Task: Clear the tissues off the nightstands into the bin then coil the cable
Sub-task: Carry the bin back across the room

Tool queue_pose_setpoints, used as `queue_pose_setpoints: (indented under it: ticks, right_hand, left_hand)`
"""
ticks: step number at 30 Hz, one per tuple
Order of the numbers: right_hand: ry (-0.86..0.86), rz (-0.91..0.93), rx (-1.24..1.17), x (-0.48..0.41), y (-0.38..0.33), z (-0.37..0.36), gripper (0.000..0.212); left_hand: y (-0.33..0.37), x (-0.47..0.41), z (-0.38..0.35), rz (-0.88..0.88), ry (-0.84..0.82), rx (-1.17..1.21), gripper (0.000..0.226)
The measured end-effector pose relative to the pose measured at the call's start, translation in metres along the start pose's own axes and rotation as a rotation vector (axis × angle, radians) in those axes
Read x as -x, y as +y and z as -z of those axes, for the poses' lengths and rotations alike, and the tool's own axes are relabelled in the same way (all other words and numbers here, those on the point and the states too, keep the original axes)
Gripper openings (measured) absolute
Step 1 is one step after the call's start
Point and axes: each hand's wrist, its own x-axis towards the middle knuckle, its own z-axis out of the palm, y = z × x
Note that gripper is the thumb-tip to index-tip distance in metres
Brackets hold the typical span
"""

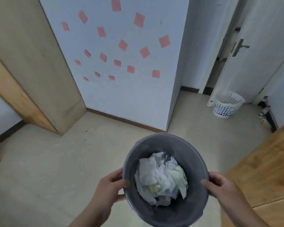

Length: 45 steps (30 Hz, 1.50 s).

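Observation:
A round grey bin [154, 145] is held up in front of me over the tiled floor. Crumpled white tissues [159, 177] with some clear plastic wrap lie inside it. My left hand [110, 184] grips the bin's left rim, thumb over the edge. On the opposite rim, my right hand [220, 184] holds on the same way. No nightstand and no cable are in view.
A white wall with several pink sticky notes [121, 45] faces me. A light wooden cabinet [31, 71] stands at left. A white perforated basket [226, 105] sits by a white door [252, 46] at right. Wooden furniture [269, 169] borders the lower right.

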Motion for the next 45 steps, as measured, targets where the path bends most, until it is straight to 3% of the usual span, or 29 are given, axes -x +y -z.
queue_pose_setpoints:
  ticks: [7,14,20,26,30,36,41,45]
  right_hand:
    - [0.016,-0.016,0.000,-0.153,-0.064,-0.021,0.019]
    - [-0.073,0.011,-0.016,-0.342,-0.122,-0.060,0.020]
    - [-0.237,0.083,0.076,-0.470,-0.214,-0.113,0.031]
    - [-0.260,0.059,0.148,-0.552,-0.256,-0.171,0.022]
    - [-0.208,-0.022,0.167,-0.595,-0.242,-0.214,0.022]
    - [-0.147,-0.204,0.098,-0.681,-0.186,-0.268,0.040]
    - [-0.129,-0.277,0.114,-0.776,-0.080,-0.319,0.034]
    - [-0.162,-0.329,0.133,-0.853,0.019,-0.363,0.041]
  left_hand:
    - [0.099,-0.150,-0.009,0.055,0.008,0.017,0.058]
    - [0.169,-0.306,-0.011,0.084,0.142,0.028,0.058]
    - [0.229,-0.391,0.011,0.020,0.248,0.062,0.054]
    - [0.262,-0.471,0.048,0.030,0.264,0.082,0.054]
    - [0.265,-0.551,0.079,0.118,0.221,0.066,0.055]
    - [0.238,-0.690,0.099,0.218,0.130,0.016,0.051]
    - [0.150,-0.809,0.116,0.274,0.125,-0.040,0.051]
    - [0.052,-0.899,0.130,0.308,0.138,-0.071,0.049]
